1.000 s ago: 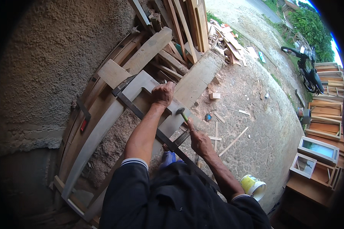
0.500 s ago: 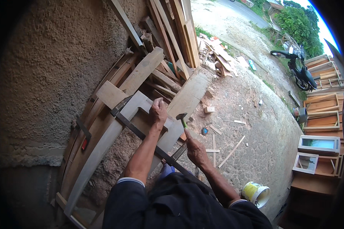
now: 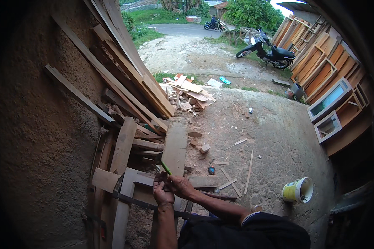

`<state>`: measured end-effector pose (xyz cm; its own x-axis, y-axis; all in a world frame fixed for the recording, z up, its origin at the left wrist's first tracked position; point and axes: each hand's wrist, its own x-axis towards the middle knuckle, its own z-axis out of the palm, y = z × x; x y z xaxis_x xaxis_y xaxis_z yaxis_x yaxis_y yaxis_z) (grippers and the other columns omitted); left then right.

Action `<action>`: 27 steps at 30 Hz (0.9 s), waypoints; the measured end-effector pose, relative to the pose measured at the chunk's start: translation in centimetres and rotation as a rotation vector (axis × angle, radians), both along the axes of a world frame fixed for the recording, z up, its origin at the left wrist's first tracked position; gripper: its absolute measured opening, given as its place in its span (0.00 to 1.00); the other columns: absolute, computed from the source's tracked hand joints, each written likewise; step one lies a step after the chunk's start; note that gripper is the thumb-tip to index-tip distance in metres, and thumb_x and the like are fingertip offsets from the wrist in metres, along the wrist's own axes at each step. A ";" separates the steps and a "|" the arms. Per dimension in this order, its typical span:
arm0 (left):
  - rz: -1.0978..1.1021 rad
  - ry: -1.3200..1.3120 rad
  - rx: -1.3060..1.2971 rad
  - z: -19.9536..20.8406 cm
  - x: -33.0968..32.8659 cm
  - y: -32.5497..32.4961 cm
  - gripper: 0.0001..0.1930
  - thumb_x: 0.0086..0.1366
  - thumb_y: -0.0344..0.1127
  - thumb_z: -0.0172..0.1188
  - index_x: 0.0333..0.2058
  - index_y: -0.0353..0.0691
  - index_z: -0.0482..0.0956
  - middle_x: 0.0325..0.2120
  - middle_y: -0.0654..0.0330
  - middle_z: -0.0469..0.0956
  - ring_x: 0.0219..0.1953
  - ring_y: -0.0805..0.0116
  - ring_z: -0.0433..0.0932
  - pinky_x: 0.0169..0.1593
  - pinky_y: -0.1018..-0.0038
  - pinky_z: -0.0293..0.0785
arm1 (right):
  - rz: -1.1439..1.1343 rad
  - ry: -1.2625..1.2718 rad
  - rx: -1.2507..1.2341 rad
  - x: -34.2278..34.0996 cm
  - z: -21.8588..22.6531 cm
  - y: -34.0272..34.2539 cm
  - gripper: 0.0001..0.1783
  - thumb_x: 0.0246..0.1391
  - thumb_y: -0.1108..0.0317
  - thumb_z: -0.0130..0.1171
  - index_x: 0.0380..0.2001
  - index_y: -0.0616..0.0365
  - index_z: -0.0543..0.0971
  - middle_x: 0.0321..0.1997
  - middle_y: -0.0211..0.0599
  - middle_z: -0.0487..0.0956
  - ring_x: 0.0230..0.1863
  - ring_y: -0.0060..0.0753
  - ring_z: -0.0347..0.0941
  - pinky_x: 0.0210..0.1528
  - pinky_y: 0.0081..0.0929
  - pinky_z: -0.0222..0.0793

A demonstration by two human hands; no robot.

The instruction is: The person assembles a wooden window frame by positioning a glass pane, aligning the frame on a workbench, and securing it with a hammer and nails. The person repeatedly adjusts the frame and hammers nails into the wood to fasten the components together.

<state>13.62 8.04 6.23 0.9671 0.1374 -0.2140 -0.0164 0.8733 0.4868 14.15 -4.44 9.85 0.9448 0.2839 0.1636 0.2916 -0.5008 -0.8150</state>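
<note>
My right hand (image 3: 181,186) is closed around the green handle of a hammer (image 3: 166,167), whose dark head points away from me above the thick plank (image 3: 175,143). Right beside it, and partly overlapped by it, is my left hand (image 3: 162,191). Its fingers are curled upward, and I cannot make out what they hold, if anything. Both hands are over a pale wooden frame (image 3: 131,179) with a cut-out corner. A long dark bar clamp (image 3: 142,201) crosses this frame and passes under my left wrist.
Long boards (image 3: 124,66) lean on the rough wall at left. Wood offcuts (image 3: 191,93) lie piled beyond the plank. On the concrete floor are a blue tape measure (image 3: 212,170), thin sticks (image 3: 249,172) and a yellow-white bucket (image 3: 292,191). A parked motorcycle (image 3: 268,52) stands at far right.
My right hand has brought the hammer leftward, up against my left hand. The left hand has turned over from its fist-like pose on the frame. My view has tilted up toward the road.
</note>
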 end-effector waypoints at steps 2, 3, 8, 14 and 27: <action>-0.011 -0.040 -0.063 -0.1 0.1 0.6 0.20 0.68 0.23 0.42 0.57 0.33 0.71 0.54 0.46 0.77 0.57 0.53 0.77 0.65 0.57 0.71 | 0.010 -0.010 0.059 0.4 0.2 0.7 0.11 0.57 0.67 0.60 0.42 0.58 0.74 0.34 0.54 0.80 0.39 0.61 0.79 0.38 0.49 0.73; -0.012 -0.053 -0.107 -0.2 0.2 0.9 0.19 0.69 0.26 0.43 0.57 0.34 0.71 0.54 0.47 0.78 0.57 0.53 0.77 0.65 0.56 0.71 | 0.015 0.022 0.063 0.6 0.4 1.0 0.12 0.56 0.67 0.60 0.41 0.59 0.73 0.33 0.54 0.80 0.39 0.62 0.79 0.38 0.49 0.73; 0.025 -0.099 -0.308 -1.2 0.6 2.4 0.23 0.78 0.48 0.39 0.54 0.36 0.74 0.50 0.48 0.80 0.53 0.54 0.79 0.61 0.56 0.73 | -0.042 0.282 0.173 1.1 1.9 2.5 0.12 0.57 0.65 0.60 0.41 0.60 0.80 0.38 0.55 0.82 0.42 0.54 0.82 0.45 0.42 0.76; 0.031 -0.063 -0.397 -2.0 0.2 3.6 0.28 0.77 0.54 0.38 0.50 0.34 0.76 0.46 0.49 0.81 0.49 0.52 0.80 0.58 0.54 0.74 | -0.083 0.671 0.547 1.8 3.2 4.7 0.15 0.64 0.57 0.61 0.42 0.58 0.81 0.25 0.25 0.77 0.21 0.14 0.68 0.21 0.20 0.64; 0.249 0.183 0.403 0.2 -0.4 4.5 0.04 0.70 0.32 0.61 0.38 0.39 0.79 0.28 0.70 0.78 0.28 0.84 0.72 0.32 0.87 0.67 | -0.121 0.697 0.521 3.5 -0.4 8.4 0.11 0.67 0.60 0.58 0.40 0.58 0.77 0.28 0.24 0.74 0.28 0.16 0.67 0.28 0.21 0.66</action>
